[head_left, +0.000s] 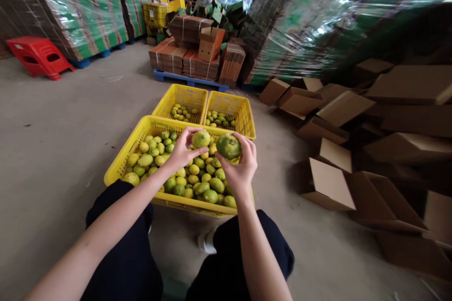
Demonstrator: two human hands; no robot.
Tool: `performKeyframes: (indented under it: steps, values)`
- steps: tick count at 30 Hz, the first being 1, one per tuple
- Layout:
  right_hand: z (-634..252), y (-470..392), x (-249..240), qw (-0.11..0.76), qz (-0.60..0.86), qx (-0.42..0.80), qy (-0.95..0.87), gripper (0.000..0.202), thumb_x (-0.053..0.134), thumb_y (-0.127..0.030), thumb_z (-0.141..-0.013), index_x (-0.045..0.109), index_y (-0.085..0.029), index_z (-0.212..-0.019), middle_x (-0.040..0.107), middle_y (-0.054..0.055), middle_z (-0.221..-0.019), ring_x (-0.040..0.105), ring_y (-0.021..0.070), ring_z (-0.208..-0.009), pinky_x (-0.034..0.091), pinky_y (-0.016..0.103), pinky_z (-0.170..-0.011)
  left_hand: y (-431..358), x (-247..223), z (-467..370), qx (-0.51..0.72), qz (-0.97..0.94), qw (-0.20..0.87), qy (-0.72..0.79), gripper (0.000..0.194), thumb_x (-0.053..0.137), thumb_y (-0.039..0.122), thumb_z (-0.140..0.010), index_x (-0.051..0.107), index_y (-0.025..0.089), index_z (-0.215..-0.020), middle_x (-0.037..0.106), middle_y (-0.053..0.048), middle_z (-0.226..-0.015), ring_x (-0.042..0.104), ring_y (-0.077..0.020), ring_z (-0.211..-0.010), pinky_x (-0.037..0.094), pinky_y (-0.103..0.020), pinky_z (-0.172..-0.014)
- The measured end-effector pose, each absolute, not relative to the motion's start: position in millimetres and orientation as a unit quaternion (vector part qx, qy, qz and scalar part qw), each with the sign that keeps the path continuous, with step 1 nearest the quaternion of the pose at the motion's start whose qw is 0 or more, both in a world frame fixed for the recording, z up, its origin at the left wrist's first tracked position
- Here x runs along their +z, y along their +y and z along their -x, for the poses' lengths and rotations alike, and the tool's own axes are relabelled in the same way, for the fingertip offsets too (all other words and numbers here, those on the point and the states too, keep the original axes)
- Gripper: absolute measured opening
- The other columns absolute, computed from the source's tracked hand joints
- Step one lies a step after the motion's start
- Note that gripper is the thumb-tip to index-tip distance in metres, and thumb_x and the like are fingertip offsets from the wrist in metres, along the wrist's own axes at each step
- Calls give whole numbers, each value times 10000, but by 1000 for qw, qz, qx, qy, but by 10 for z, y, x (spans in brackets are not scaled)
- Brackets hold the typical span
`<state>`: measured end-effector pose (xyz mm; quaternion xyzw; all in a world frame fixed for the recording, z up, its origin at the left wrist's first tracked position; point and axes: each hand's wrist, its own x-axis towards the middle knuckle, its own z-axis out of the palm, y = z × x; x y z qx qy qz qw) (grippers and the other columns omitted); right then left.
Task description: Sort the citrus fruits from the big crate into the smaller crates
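My left hand (pixel 184 149) is closed round a yellow-green lemon (pixel 201 139), thumb below and fingers above. In my right hand (pixel 244 165) is a larger, darker green lemon (pixel 229 146) with yellowish patches, gripped between thumb and fingers. Both fruits are held up side by side, a small gap between them. Beneath them is a wide yellow crate (pixel 122 156) full of loose green and yellow lemons (pixel 211 196). My hands hide part of the crate's far side.
Behind it stand two smaller yellow crates, a left one (pixel 164 101) and a right one (pixel 248 117), each with several lemons. Open cardboard boxes (pixel 332 183) lie to the right. A red stool (pixel 40 56), flattened cartons on a blue pallet (pixel 190 80), and a person (pixel 202 0) are farther back.
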<state>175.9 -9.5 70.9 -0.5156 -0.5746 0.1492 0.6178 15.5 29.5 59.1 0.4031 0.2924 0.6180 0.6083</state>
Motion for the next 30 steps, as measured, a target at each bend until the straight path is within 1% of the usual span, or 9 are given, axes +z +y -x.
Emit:
performKeyframes:
  steps: [2,5,10,13,16,18,23,26,30]
  values:
    - [-1748,-78,668,614,510,152,-583,491,795,-204,-681,679,-321,-1143,622,61,-1206,563,299,-1200,402,541,-1131,263,627,-131,610,-389,629,285,528,903,8,-488,695,211,-929,713,-56,-1126,647,-195,-1111,481,-239,-980]
    - [-1678,-62,624,621,493,166,-587,454,778,-174,-689,692,-319,-1111,636,60,-1222,571,291,-1216,413,525,-1128,257,646,-103,614,-301,667,294,445,889,20,-542,702,196,-906,706,-76,-1106,642,-211,-1157,493,-239,-978]
    - [-1611,-56,617,671,476,216,-526,536,844,-145,-612,674,-279,-1102,668,52,-1196,600,261,-1190,448,477,-1097,338,637,-20,627,-301,642,323,352,847,-3,-582,742,177,-866,716,-78,-1034,648,-217,-1149,502,-217,-958]
    - [-1606,-47,630,674,458,328,-478,577,895,-152,-556,663,-268,-1071,706,10,-1089,661,208,-1042,528,381,-979,378,631,43,581,-303,675,339,372,830,0,-615,754,176,-935,750,-51,-967,698,-200,-1008,534,-200,-856]
    - [-1602,-12,637,668,428,466,-391,409,875,-230,-608,671,-252,-961,729,-32,-918,680,160,-848,571,294,-811,385,639,70,545,-257,722,340,223,749,74,-753,722,173,-952,756,-42,-913,721,-182,-868,567,-233,-784]
    - [-1599,20,644,670,394,543,-317,309,837,-247,-639,674,-238,-901,736,-27,-876,681,154,-795,578,271,-743,378,655,63,522,-206,755,340,151,644,101,-832,695,162,-961,753,-64,-906,727,-192,-833,590,-286,-779]
    - [-1604,68,691,645,348,651,-196,192,705,-149,-686,654,-227,-854,756,-7,-877,707,166,-775,601,271,-654,376,704,15,506,-114,800,302,317,471,175,-898,668,113,-1138,748,-123,-948,735,-239,-863,607,-400,-811]
    - [-1587,72,704,622,340,691,-140,69,656,-239,-776,644,-215,-839,755,15,-842,718,178,-750,618,301,-647,389,704,-24,493,-115,808,301,299,515,267,-912,677,132,-1124,741,-95,-861,717,-199,-695,600,-327,-657]
    - [-1531,80,680,597,342,718,-106,235,603,-434,-866,645,-204,-852,733,27,-729,695,177,-615,601,283,-553,383,687,-103,485,-118,790,356,242,551,340,-909,684,147,-968,694,-34,-680,598,-130,-450,483,-222,-414]
